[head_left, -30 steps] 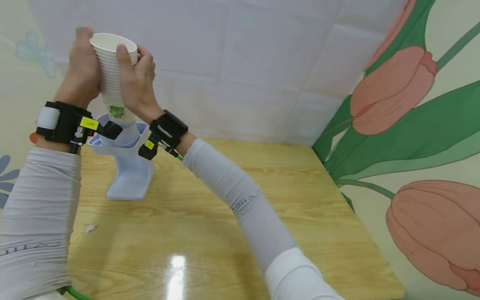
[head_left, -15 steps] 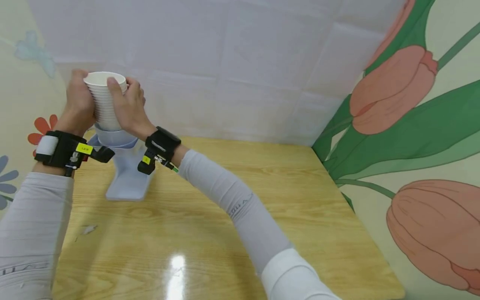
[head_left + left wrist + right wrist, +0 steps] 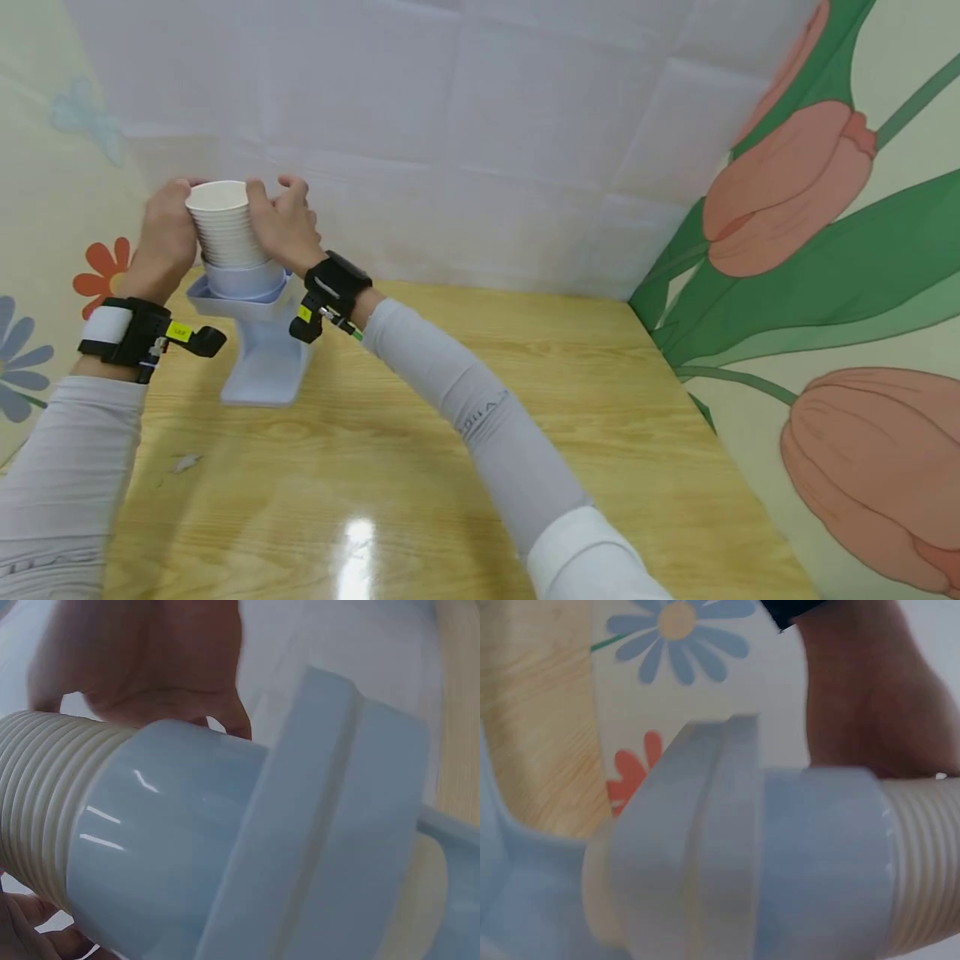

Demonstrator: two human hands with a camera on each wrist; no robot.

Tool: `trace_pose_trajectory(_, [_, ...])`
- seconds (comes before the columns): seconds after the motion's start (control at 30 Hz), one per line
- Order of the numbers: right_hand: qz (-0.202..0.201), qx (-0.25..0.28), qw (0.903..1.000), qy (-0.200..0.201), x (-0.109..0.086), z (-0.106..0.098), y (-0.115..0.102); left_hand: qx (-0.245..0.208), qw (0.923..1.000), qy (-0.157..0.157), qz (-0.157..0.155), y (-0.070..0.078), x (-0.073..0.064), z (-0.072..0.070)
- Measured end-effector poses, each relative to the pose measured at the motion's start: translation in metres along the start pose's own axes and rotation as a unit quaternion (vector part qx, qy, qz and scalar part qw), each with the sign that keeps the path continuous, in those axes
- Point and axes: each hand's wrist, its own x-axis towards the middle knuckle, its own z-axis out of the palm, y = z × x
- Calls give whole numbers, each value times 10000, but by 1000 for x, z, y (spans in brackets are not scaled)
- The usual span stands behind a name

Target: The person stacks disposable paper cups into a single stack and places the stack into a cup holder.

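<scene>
In the head view a stack of white paper cups (image 3: pixel 227 237) stands upright at the left, rims up, its lower end inside the round collar of a pale blue plastic cup dispenser (image 3: pixel 246 282). My left hand (image 3: pixel 168 227) holds the stack from the left side. From the right, my right hand (image 3: pixel 285 227) grips it, thumb near the top rim. Both wrist views show the ribbed cup rims just above the smooth collar; the left wrist view has curled fingers (image 3: pixel 67 941) below the stack. The cups' lower part is hidden in the dispenser.
The dispenser's foot (image 3: pixel 262 383) stands on a wood-grain table (image 3: pixel 420 417). A small whitish scrap or mark (image 3: pixel 186 462) lies at the table's left. Behind hangs a white sheet (image 3: pixel 525 167), and a flower-patterned backdrop (image 3: pixel 787 325) rises on the right.
Both hands have come down with the cup stack, whose printed lower part has sunk into the dispenser's collar. Right hand's fingers now look more spread at the rim.
</scene>
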Motion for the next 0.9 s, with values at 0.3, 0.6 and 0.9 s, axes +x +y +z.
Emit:
trace_pose_trajectory(0.3, [-295, -352, 9985, 305, 2, 2, 7, 564, 9978, -347, 63, -2, 0, 3])
trace_pose_trajectory(0.6, [-588, -360, 9968, 403, -6, 4, 22, 614, 9947, -752, 324, -9, -7, 5])
trace_pose_trajectory(0.9, [-406, -508, 9976, 218, -8, 12, 34, 754, 9941, -728, 283, -19, -19, 8])
